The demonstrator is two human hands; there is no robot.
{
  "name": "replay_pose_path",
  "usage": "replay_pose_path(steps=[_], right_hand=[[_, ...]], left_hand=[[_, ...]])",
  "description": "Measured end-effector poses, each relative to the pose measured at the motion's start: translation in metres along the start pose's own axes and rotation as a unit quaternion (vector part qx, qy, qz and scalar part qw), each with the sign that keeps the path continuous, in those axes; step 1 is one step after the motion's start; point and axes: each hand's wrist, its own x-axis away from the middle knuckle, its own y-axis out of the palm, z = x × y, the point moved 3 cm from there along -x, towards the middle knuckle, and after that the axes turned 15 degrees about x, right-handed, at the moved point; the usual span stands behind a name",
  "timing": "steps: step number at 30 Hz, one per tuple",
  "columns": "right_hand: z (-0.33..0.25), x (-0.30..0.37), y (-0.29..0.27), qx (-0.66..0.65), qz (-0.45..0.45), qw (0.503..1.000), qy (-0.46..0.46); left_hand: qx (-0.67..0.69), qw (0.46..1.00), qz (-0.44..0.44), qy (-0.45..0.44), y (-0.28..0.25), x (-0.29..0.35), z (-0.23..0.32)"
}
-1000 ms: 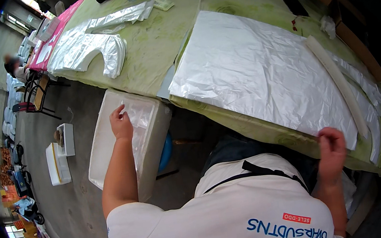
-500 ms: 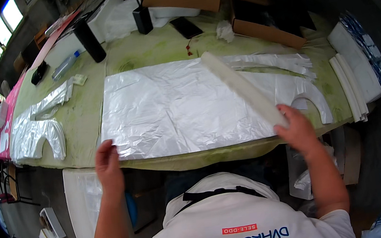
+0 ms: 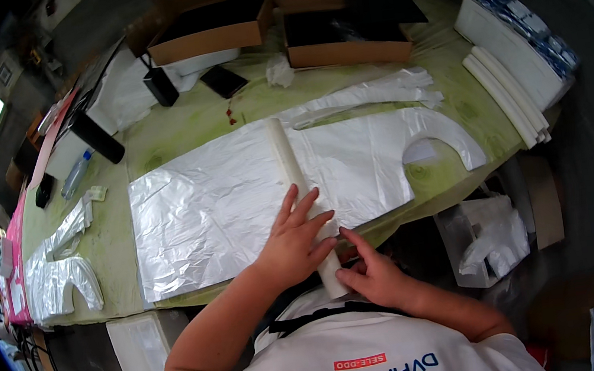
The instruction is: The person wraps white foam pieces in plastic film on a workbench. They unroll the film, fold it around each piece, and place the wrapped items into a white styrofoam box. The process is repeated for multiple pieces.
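A stack of silvery-white plastic vest-style bags (image 3: 202,209) lies flat on the table, with a curved cut-out and handle strips at its right end. Across it rests a slim off-white plastic roll (image 3: 282,150), tilted, its near end jutting past the table edge toward my body. My left hand (image 3: 293,242) lies over the roll with its fingers spread. Beside the roll's near end is my right hand (image 3: 376,273); its thumb touches or nearly touches the roll and its index finger points at the bags' near edge, the two apart. The other right fingers are partly hidden.
Three similar white rolls (image 3: 503,98) lie at the right, beside a white block topped with blue-and-white packs (image 3: 522,13). More bags (image 3: 60,269) lie at the left. Farther back are a black cylinder (image 3: 97,137), a bottle (image 3: 76,175), a phone (image 3: 223,81) and open cartons (image 3: 347,53).
The roll has come left and nearer my body, turning more upright in view. My left hand has moved right onto it, and my right hand has shifted left to its near end. The view has turned.
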Motion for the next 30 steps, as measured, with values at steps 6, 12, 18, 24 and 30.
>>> replay_pose_path(steps=[6, 12, 18, 24, 30], right_hand=[[0.023, 0.017, -0.017, -0.068, 0.106, 0.992, -0.028], [0.039, 0.016, -0.014, -0.106, 0.086, 0.991, -0.008], [0.054, 0.023, -0.027, -0.108, 0.110, 0.987, 0.044], [0.045, 0.020, -0.050, 0.020, 0.249, 0.965, -0.083], [0.007, 0.009, -0.086, 0.287, 0.335, 0.869, -0.222]], left_hand=[[0.008, 0.996, 0.048, 0.081, -0.016, -0.047, 0.035], [-0.011, 0.987, -0.138, -0.085, 0.035, -0.118, 0.009], [-0.016, 0.973, -0.160, -0.165, 0.047, -0.131, -0.012], [-0.017, 0.979, -0.113, -0.170, 0.047, -0.129, -0.007], [-0.005, 0.977, -0.075, -0.200, 0.046, -0.131, -0.009]])
